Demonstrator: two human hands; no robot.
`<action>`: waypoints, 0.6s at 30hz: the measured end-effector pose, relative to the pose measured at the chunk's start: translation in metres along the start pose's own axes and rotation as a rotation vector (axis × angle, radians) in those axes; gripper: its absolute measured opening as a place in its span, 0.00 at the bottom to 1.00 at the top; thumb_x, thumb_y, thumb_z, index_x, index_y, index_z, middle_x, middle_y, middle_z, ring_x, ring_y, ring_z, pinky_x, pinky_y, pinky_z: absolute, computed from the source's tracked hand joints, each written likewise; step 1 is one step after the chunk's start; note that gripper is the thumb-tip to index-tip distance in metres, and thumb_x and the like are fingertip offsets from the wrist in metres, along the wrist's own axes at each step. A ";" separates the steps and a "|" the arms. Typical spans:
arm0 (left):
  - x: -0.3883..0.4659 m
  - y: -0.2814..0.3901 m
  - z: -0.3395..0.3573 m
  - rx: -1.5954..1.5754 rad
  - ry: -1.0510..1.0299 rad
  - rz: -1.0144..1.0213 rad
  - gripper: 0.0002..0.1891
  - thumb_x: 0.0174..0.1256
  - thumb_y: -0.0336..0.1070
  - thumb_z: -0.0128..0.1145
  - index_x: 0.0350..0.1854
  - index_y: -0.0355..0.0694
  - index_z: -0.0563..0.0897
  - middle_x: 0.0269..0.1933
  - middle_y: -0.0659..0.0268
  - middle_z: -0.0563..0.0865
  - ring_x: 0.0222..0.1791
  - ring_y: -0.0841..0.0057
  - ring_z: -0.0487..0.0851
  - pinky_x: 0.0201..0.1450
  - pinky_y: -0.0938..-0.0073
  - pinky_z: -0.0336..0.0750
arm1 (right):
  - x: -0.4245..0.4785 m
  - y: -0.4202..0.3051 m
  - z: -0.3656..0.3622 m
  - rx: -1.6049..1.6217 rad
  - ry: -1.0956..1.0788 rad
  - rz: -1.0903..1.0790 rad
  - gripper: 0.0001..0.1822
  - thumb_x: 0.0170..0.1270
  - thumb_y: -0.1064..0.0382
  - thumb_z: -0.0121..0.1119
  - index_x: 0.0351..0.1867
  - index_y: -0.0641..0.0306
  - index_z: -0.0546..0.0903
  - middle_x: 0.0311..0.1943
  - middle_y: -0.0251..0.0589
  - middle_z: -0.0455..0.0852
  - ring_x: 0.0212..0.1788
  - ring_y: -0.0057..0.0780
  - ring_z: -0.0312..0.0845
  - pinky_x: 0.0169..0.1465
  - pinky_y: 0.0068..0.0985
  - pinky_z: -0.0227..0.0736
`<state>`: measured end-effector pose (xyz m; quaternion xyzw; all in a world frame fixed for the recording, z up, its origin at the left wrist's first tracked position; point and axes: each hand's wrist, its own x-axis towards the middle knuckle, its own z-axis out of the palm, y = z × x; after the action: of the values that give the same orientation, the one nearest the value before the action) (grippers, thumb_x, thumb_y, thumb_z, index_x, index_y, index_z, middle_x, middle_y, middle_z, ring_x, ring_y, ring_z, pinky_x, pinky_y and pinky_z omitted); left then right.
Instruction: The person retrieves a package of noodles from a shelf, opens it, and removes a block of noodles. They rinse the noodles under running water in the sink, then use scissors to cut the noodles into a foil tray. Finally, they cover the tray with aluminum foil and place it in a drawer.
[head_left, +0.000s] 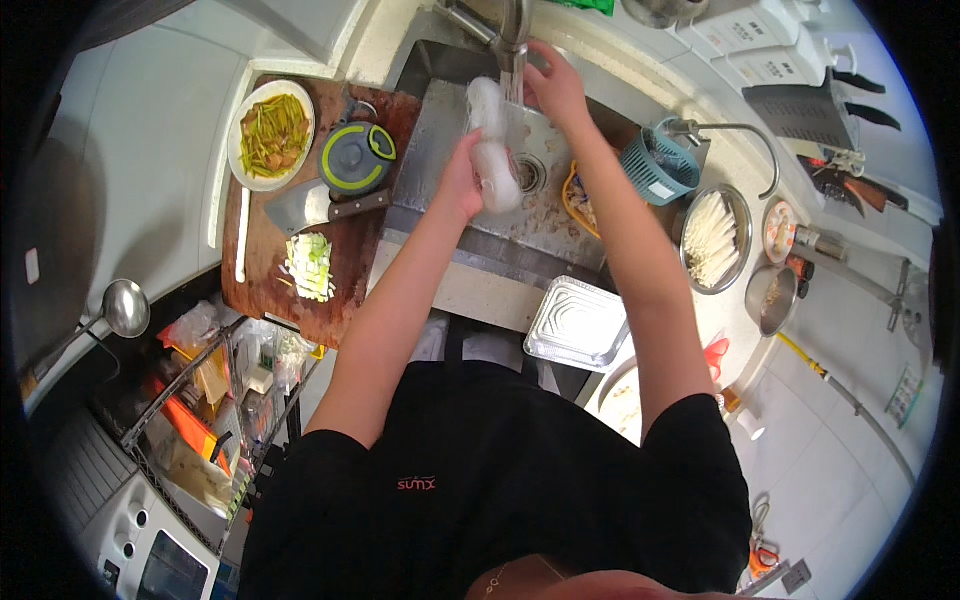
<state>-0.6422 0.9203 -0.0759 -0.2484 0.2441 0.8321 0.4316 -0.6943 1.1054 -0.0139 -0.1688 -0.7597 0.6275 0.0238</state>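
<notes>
My left hand (460, 181) grips a skein of white dried noodles (496, 180), likely glass vermicelli, above the sink (442, 142). Its narrow waist lies by my fingers, and the upper lobe points toward the faucet (514, 34). Water (513, 86) runs from the spout, passing close along the noodles' right side. On the far side of that stream, my right hand (556, 86) is raised near the spout with fingers apart and nothing visible in it. Some of its fingertips are hidden by the water and spout. Below the noodles sits the round drain (529, 174).
On the wooden cutting board (262, 300) at left lie a cleaver (307, 206), chopped pale-green vegetable (310, 266), a lidded food chopper (352, 159) and a plate of food (274, 135). Rightward are a blue basket (652, 169), enoki mushrooms (716, 240) and a foil tray (577, 322).
</notes>
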 end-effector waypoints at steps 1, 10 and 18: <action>-0.001 -0.002 -0.001 0.019 0.001 -0.007 0.23 0.74 0.52 0.56 0.56 0.36 0.78 0.41 0.58 0.86 0.38 0.67 0.86 0.44 0.62 0.82 | -0.010 0.020 0.000 -0.003 0.075 0.060 0.22 0.70 0.57 0.64 0.62 0.60 0.78 0.37 0.42 0.91 0.35 0.29 0.87 0.36 0.28 0.81; -0.017 -0.006 -0.007 0.503 -0.099 0.223 0.33 0.68 0.39 0.67 0.72 0.39 0.69 0.56 0.64 0.84 0.54 0.74 0.83 0.60 0.68 0.76 | -0.052 0.036 0.028 0.685 -0.149 0.214 0.22 0.74 0.65 0.53 0.66 0.69 0.70 0.49 0.49 0.88 0.52 0.42 0.85 0.54 0.39 0.81; -0.031 -0.001 -0.029 0.751 -0.112 0.274 0.32 0.61 0.36 0.72 0.67 0.39 0.74 0.53 0.63 0.86 0.52 0.70 0.85 0.56 0.68 0.79 | -0.029 0.022 0.026 0.373 0.010 0.067 0.15 0.71 0.67 0.55 0.56 0.68 0.77 0.46 0.47 0.89 0.47 0.38 0.86 0.51 0.35 0.81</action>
<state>-0.6199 0.8849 -0.0786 0.0071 0.5380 0.7473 0.3901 -0.6688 1.0759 -0.0352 -0.1899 -0.6241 0.7570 0.0376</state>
